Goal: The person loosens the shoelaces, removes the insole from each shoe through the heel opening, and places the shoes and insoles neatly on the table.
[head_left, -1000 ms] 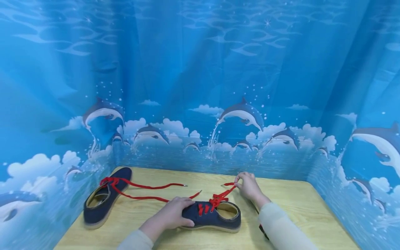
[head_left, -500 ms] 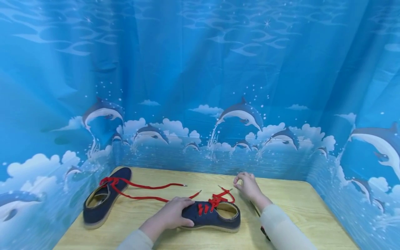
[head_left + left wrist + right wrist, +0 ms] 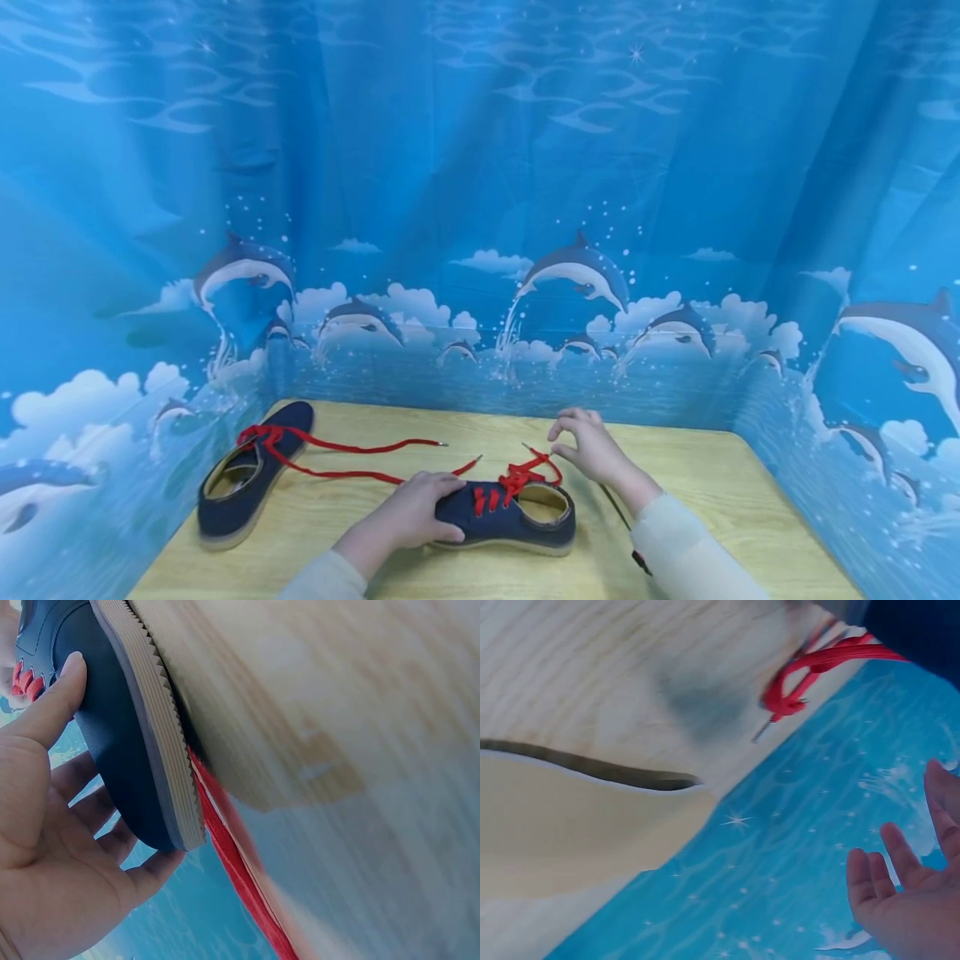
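A navy shoe with red laces (image 3: 516, 481) lies on its sole with the toe to the left. My left hand (image 3: 414, 510) grips this shoe (image 3: 498, 532) by the toe; the left wrist view shows the thumb (image 3: 69, 682) along one side and the fingers behind the toe cap. The laces bunch at the throat, and their loose tips lie on the table behind the shoe. My right hand (image 3: 592, 450) hovers just right of those tips, holding nothing, fingers loosely bent. In the right wrist view its fingers are spread apart from the lace (image 3: 784, 701).
Another navy shoe (image 3: 225, 523) stands at the left, its two red lace ends (image 3: 360, 450) stretched toward the middle of the wooden table (image 3: 720, 517). A dark thin cord (image 3: 617, 507) lies under the right forearm. A blue dolphin-print curtain (image 3: 480, 208) encloses the table's back and sides.
The right hand has let go of the lace, which dropped behind the shoe, and its fingers have opened. That hand has shifted slightly left. The left hand still holds the shoe.
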A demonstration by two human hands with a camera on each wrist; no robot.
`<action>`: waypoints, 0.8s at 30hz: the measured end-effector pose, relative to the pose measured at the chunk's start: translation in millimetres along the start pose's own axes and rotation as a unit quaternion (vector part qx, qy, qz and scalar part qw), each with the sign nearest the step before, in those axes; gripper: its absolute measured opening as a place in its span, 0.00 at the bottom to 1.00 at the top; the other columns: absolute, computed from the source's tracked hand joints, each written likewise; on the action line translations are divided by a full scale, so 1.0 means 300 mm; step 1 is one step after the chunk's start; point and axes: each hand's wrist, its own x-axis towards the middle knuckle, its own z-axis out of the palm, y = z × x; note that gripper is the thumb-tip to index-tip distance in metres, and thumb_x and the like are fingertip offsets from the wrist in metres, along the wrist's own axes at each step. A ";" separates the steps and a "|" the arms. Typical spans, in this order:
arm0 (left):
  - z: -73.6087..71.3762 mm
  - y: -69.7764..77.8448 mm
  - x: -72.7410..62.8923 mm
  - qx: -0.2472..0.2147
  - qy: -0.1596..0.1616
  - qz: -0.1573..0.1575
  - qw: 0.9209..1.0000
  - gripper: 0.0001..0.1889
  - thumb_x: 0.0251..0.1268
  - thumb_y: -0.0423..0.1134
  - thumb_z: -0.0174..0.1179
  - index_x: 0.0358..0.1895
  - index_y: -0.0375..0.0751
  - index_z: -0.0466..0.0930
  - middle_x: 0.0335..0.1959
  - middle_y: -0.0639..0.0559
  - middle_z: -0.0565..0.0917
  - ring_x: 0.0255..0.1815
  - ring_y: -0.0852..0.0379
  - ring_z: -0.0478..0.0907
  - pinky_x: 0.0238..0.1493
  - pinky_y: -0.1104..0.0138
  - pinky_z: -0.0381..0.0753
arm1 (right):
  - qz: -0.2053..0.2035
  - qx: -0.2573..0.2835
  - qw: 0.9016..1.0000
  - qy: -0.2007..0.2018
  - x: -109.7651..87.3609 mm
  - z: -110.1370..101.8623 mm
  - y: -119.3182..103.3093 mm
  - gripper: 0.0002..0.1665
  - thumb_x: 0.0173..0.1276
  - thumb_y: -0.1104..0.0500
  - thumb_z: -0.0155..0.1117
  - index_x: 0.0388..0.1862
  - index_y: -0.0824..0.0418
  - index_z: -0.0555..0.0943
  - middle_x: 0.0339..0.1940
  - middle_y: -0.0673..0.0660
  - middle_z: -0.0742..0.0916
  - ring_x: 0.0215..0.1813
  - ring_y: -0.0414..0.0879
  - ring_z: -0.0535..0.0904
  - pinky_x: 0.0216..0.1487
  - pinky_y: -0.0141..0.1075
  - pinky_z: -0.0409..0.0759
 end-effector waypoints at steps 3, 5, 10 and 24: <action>-0.001 0.001 -0.002 0.001 0.001 0.001 1.000 0.42 0.52 0.61 0.73 0.71 0.49 0.74 0.70 0.46 0.73 0.71 0.39 0.66 0.67 0.42 0.69 | -0.016 -0.004 1.000 -0.009 -0.014 -0.011 -0.021 0.10 0.65 0.61 0.72 0.34 0.46 0.82 0.64 0.64 0.78 0.66 0.66 0.67 0.61 0.64 0.71; -0.001 0.001 -0.002 0.000 0.001 0.002 1.000 0.42 0.52 0.60 0.73 0.71 0.49 0.74 0.70 0.46 0.73 0.71 0.39 0.66 0.67 0.42 0.68 | -0.023 -0.006 1.000 -0.013 -0.023 -0.018 -0.036 0.10 0.65 0.61 0.72 0.35 0.45 0.82 0.64 0.63 0.78 0.66 0.66 0.67 0.61 0.63 0.72; -0.001 -0.001 0.001 -0.001 -0.002 -0.001 1.000 0.42 0.52 0.61 0.73 0.71 0.50 0.74 0.70 0.47 0.73 0.71 0.39 0.66 0.67 0.42 0.68 | -0.033 -0.001 0.999 -0.027 -0.045 -0.034 -0.078 0.10 0.65 0.60 0.72 0.35 0.44 0.82 0.65 0.62 0.78 0.67 0.66 0.67 0.61 0.64 0.72; -0.002 0.006 -0.003 0.000 0.000 -0.001 1.000 0.42 0.52 0.61 0.73 0.71 0.50 0.74 0.70 0.46 0.73 0.70 0.39 0.66 0.67 0.42 0.69 | -0.091 -0.014 0.995 -0.037 -0.085 -0.035 -0.173 0.10 0.64 0.62 0.74 0.36 0.47 0.84 0.66 0.62 0.77 0.66 0.65 0.67 0.61 0.63 0.72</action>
